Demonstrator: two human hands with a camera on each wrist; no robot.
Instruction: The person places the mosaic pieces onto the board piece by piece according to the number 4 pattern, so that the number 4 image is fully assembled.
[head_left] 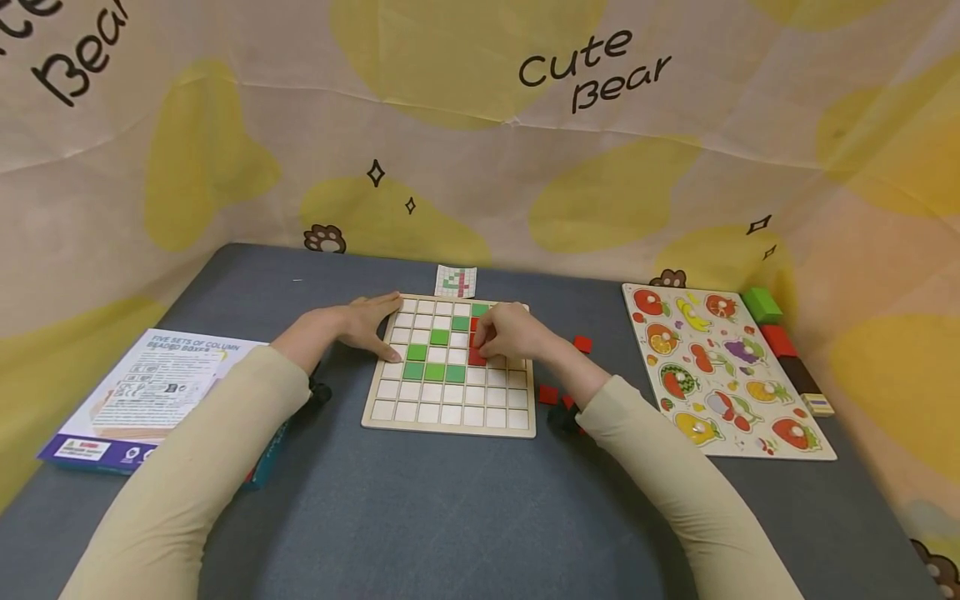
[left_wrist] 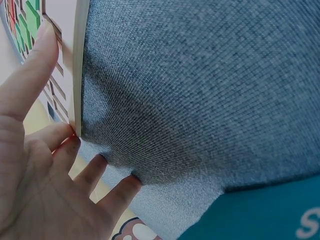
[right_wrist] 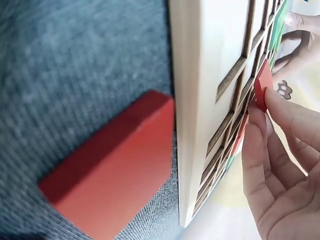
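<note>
Grey fabric surface (head_left: pixel 450 500), wooden grid board (head_left: pixel 448 421) at centre. Right hand (head_left: pixel 510 333) pinching a red tile (right_wrist: pixel 263 90) edge-up over the board's right columns — directly beneath the fingertips (nearer than any other). Left hand (head_left: pixel 360 327) flat, fingers straight, steadying the board's left edge.

— What are you wearing on your arms?

— Your sleeves (head_left: pixel 187 483) are long, plain and pale beige, with no print or buttons showing. They fit close and crease softly, and each ends at the wrist in a simple cuff.

— Anything at the wrists?

— A small black device (head_left: pixel 318 390) sits under your left wrist, and another black device (head_left: pixel 561 417) under your right one.

— And the hands?

— Your left hand (head_left: pixel 360 327) and right hand (head_left: pixel 510 333) are bare: no gloves. The nails are short and unpainted.
</note>
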